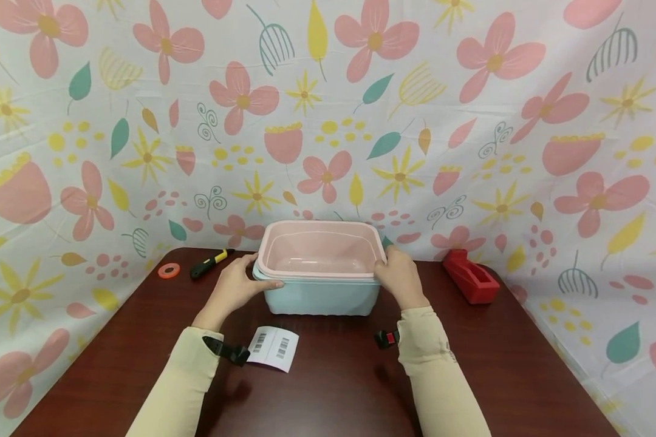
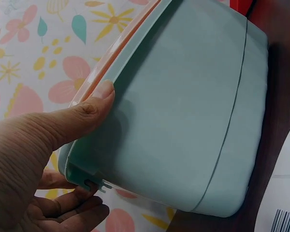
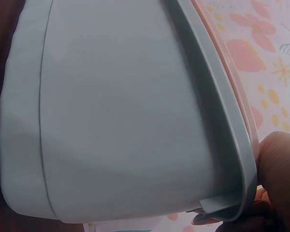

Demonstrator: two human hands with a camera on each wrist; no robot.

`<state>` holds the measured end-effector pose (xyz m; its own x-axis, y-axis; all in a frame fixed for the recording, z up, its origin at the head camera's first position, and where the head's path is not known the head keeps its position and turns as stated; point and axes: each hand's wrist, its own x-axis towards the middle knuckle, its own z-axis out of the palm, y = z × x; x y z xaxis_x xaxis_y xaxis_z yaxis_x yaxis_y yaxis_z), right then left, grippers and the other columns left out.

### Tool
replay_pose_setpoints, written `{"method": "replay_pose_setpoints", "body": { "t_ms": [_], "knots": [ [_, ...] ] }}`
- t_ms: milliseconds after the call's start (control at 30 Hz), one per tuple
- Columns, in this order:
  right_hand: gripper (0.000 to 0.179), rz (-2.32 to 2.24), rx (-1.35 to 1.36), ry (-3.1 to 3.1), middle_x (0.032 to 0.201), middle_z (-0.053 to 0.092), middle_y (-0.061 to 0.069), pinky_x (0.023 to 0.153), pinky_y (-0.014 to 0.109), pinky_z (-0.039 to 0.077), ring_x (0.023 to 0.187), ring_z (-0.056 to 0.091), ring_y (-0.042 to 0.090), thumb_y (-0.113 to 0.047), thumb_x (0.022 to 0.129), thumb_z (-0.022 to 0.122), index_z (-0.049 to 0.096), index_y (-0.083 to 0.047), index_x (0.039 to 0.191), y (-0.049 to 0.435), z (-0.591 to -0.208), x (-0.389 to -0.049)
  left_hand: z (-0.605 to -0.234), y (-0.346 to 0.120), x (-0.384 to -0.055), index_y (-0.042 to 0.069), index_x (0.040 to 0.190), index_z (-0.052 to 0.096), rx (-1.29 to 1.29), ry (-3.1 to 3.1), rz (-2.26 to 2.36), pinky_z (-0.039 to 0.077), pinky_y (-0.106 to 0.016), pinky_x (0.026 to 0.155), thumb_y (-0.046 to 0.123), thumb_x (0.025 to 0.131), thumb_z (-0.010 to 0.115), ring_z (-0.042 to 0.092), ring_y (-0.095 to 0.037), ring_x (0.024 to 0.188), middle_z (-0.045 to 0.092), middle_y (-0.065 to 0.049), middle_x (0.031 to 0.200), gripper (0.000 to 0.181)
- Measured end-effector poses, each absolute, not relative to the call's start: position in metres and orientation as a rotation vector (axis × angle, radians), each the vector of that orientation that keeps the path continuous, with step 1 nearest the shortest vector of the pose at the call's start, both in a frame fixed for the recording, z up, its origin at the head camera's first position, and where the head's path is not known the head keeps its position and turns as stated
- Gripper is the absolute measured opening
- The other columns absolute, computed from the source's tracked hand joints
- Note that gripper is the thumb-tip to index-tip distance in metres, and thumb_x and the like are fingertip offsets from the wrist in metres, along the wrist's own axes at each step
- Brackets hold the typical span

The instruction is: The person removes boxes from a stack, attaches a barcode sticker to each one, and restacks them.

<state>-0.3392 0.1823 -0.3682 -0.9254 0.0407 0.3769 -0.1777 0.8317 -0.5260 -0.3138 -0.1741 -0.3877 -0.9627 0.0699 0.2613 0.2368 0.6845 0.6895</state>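
A pink plastic basin sits nested inside a light blue basin toward the back of the table. My left hand grips the rims at the left end. In the left wrist view its thumb presses on the front rim, while the other fingers curl below the left end near a small notched tab. At the right end, my right hand holds the rim. The right wrist view has that hand at the corner, its fingers partly hidden under the blue rim.
A white label sheet with barcodes lies in front of the basins. Farther left are an orange tape roll and a black-and-yellow utility knife. A red tape dispenser stands at right. A floral curtain hangs behind the table.
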Motion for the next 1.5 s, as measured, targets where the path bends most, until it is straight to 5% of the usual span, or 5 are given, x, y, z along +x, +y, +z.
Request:
{"method": "replay_pose_setpoints", "body": {
  "t_ms": [333,767,1100,1500],
  "knots": [
    [0.013,0.794,0.081,-2.579,0.067,0.052,0.014,0.053,0.04,0.04,0.06,0.049,0.029,-0.013,0.088,0.049,0.049,-0.006,0.077,0.18,-0.37,-0.338,-0.39,-0.173,-0.312,0.006,0.147,0.048,-0.239,-2.679,-1.137,0.042,-0.058,0.104,0.067,0.067,0.084,0.048,-0.037,0.131,0.054,-0.017,0.141,0.107],
    [0.024,1.067,0.051,-2.415,0.078,0.055,0.013,0.061,0.041,0.044,0.069,0.055,0.032,-0.025,0.095,0.049,0.055,-0.003,0.101,0.171,-0.361,-0.336,-0.387,-0.175,-0.317,0.007,0.144,0.05,-0.248,-2.674,-1.149,0.042,-0.056,0.103,0.067,0.066,0.084,0.05,-0.035,0.129,0.056,-0.015,0.137,0.105],
    [0.016,1.385,0.126,-2.044,0.071,0.055,0.006,0.046,0.026,0.037,0.053,0.047,0.016,-0.018,0.095,0.056,0.058,-0.004,0.1,0.164,-0.347,-0.325,-0.389,-0.175,-0.318,0.009,0.142,0.049,-0.223,-2.646,-1.225,0.047,-0.052,0.097,0.064,0.064,0.088,0.054,-0.03,0.122,0.057,-0.011,0.136,0.103],
    [0.01,1.41,0.124,-1.801,0.065,0.057,0.001,0.049,0.02,0.037,0.053,0.048,0.005,-0.01,0.094,0.064,0.061,-0.001,0.092,0.19,-0.314,-0.306,-0.385,-0.188,-0.319,0.004,0.142,0.05,-0.239,-2.624,-1.234,0.048,-0.053,0.096,0.054,0.068,0.089,0.057,-0.033,0.119,0.057,-0.016,0.135,0.098]
  ]
}}
